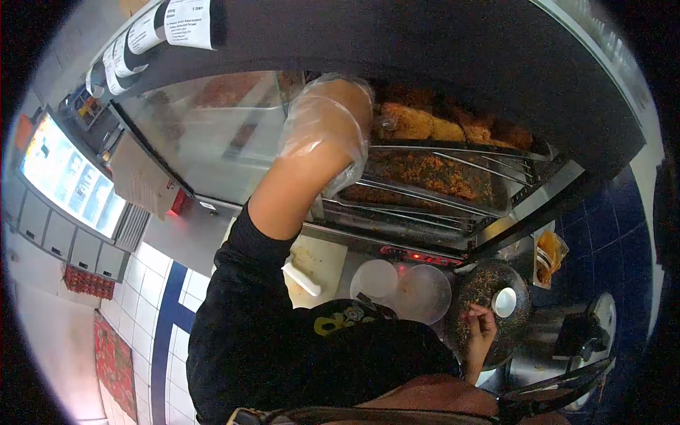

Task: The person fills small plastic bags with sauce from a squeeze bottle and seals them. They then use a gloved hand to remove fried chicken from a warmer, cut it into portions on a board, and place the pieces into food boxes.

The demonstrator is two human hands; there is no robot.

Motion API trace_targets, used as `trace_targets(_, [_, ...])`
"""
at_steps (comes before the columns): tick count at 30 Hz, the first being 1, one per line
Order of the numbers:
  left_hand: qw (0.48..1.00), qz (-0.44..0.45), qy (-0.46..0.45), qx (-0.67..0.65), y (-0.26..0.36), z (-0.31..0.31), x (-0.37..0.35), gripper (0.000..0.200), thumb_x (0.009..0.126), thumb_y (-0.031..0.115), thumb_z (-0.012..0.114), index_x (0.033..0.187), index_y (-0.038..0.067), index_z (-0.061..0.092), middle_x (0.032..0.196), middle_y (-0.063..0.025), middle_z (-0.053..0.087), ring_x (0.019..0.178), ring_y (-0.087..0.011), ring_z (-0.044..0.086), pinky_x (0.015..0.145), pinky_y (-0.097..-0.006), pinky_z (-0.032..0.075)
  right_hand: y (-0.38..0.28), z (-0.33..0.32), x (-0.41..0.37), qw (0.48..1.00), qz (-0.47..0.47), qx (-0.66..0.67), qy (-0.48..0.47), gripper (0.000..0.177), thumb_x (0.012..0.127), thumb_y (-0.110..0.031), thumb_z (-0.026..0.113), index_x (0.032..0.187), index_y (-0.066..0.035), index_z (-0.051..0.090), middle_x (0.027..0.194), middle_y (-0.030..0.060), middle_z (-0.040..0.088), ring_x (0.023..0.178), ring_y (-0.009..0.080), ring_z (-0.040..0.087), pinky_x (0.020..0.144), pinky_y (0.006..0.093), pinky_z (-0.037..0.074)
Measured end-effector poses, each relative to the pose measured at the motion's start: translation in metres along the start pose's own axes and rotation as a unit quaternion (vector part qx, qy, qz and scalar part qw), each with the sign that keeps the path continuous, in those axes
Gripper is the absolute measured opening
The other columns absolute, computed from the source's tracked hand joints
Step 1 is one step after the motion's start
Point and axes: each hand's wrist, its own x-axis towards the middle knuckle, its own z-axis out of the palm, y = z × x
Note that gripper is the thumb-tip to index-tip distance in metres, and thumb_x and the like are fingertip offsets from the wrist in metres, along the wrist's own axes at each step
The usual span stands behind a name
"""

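My left hand (329,106), in a clear plastic glove, reaches into a heated display cabinet. Its fingers are hidden behind the wrist and the cabinet's dark upper edge. Just right of it, browned, crumb-coated food pieces (432,127) lie on the upper rack. A lower tray (503,202) is strewn with orange-brown crumbs. My right hand (482,324) is bare, its fingers curled together above a dark round pan (520,329) with crumbs scattered over it. Whatever those fingers may hold is too small to make out. A small white cup (504,302) sits in the pan beside them.
Below the cabinet are a cutting board (333,265) with a white-handled utensil (302,280) and two round translucent containers (423,294). A glass panel (205,142) borders the cabinet at left. Right of the pan stands a metal container (545,368); labels (188,21) hang at top left.
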Motion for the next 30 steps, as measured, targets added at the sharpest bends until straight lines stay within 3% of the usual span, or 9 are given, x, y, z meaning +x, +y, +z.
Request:
trace_targets(4, [0.991, 0.069, 0.115, 0.000, -0.009, 0.008, -0.014, 0.013, 0.075, 0.012, 0.065, 0.084, 0.004, 0.070, 0.081, -0.0180, 0.067, 0.077, -0.0363, 0.065, 0.070, -0.0404, 0.053, 0.015, -0.027, -0.005, 1.000, -0.007, 0.000, -0.001, 0.011, 0.089, -0.013, 0.063, 0.092, -0.003, 0.060, 0.092, 0.0048, 0.061, 0.078, 0.0118, 0.058, 0.074, 0.0262, 0.048])
trace_targets(10, [0.919, 0.090, 0.272, -0.272, -0.013, 0.003, -0.042, 0.021, 0.078, 0.016, 0.066, 0.095, 0.003, 0.067, 0.091, -0.0203, 0.065, 0.087, -0.0362, 0.061, 0.079, -0.0424, 0.048, 0.009, -0.043, -0.006, 1.000, -0.012, -0.022, 0.017, 0.010, 0.090, -0.013, 0.062, 0.093, -0.003, 0.060, 0.094, 0.0049, 0.061, 0.079, 0.0116, 0.057, 0.074, 0.0269, 0.048])
trace_targets(13, [0.889, 0.032, 0.199, -0.411, -0.015, 0.011, -0.040, 0.024, 0.082, 0.021, 0.066, 0.101, 0.006, 0.068, 0.101, -0.0171, 0.065, 0.093, -0.0333, 0.061, 0.084, -0.0385, 0.046, 0.011, -0.049, -0.001, 1.000, 0.017, -0.014, 0.011, 0.012, 0.089, -0.013, 0.062, 0.095, -0.002, 0.060, 0.090, 0.0042, 0.061, 0.079, 0.0114, 0.057, 0.074, 0.0266, 0.048])
trace_targets(16, [0.940, 0.071, 0.266, -0.203, -0.014, 0.017, -0.033, 0.023, 0.083, 0.021, 0.065, 0.100, 0.005, 0.068, 0.098, -0.0165, 0.066, 0.093, -0.0316, 0.061, 0.084, -0.0374, 0.047, 0.016, -0.050, 0.004, 1.000, 0.018, 0.002, -0.004, 0.014, 0.089, -0.013, 0.063, 0.096, -0.002, 0.061, 0.087, 0.0027, 0.060, 0.079, 0.0109, 0.056, 0.073, 0.0261, 0.048])
trace_targets(19, [0.967, 0.042, 0.227, -0.105, 0.009, -0.006, -0.034, 0.022, 0.083, 0.021, 0.065, 0.099, 0.007, 0.069, 0.095, -0.0168, 0.066, 0.090, -0.0320, 0.062, 0.081, -0.0378, 0.048, 0.011, -0.046, 0.009, 1.000, 0.013, 0.004, -0.005, 0.013, 0.090, -0.013, 0.062, 0.097, -0.001, 0.061, 0.085, 0.0018, 0.061, 0.078, 0.0105, 0.056, 0.073, 0.0258, 0.048])
trace_targets(23, [0.940, 0.232, 0.170, -0.185, 0.045, -0.019, -0.015, 0.032, 0.086, 0.029, 0.060, 0.112, 0.011, 0.064, 0.097, -0.0187, 0.066, 0.088, -0.0331, 0.064, 0.080, -0.0424, 0.049, 0.007, -0.046, 0.013, 0.999, 0.021, 0.023, -0.012, 0.012, 0.090, -0.012, 0.062, 0.097, -0.002, 0.061, 0.085, 0.0018, 0.061, 0.078, 0.0102, 0.056, 0.073, 0.0258, 0.048])
trace_targets(26, [0.949, 0.252, 0.049, -0.182, 0.076, -0.021, 0.007, 0.038, 0.089, 0.034, 0.055, 0.120, 0.013, 0.060, 0.104, -0.0196, 0.064, 0.096, -0.0331, 0.063, 0.085, -0.0431, 0.049, 0.015, -0.047, 0.016, 0.999, 0.022, 0.037, 0.001, 0.013, 0.090, -0.012, 0.062, 0.097, -0.002, 0.061, 0.085, 0.0020, 0.061, 0.078, 0.0101, 0.057, 0.073, 0.0256, 0.048])
trace_targets(27, [0.970, 0.215, -0.018, -0.115, 0.079, -0.015, 0.022, 0.044, 0.091, 0.043, 0.049, 0.126, 0.017, 0.056, 0.115, -0.0198, 0.060, 0.104, -0.0353, 0.060, 0.091, -0.0442, 0.046, 0.017, -0.048, 0.016, 0.999, 0.025, 0.044, 0.008, 0.013, 0.090, -0.012, 0.062, 0.097, -0.002, 0.061, 0.085, 0.0021, 0.061, 0.078, 0.0101, 0.057, 0.074, 0.0255, 0.048])
trace_targets(30, [0.961, 0.213, -0.098, -0.146, 0.091, -0.016, 0.039, 0.049, 0.092, 0.050, 0.044, 0.131, 0.022, 0.051, 0.122, -0.0187, 0.057, 0.112, -0.0362, 0.055, 0.098, -0.0432, 0.041, 0.017, -0.055, 0.016, 0.999, 0.003, 0.029, -0.017, 0.012, 0.090, -0.011, 0.062, 0.097, -0.001, 0.062, 0.085, 0.0026, 0.062, 0.079, 0.0104, 0.057, 0.074, 0.0255, 0.047])
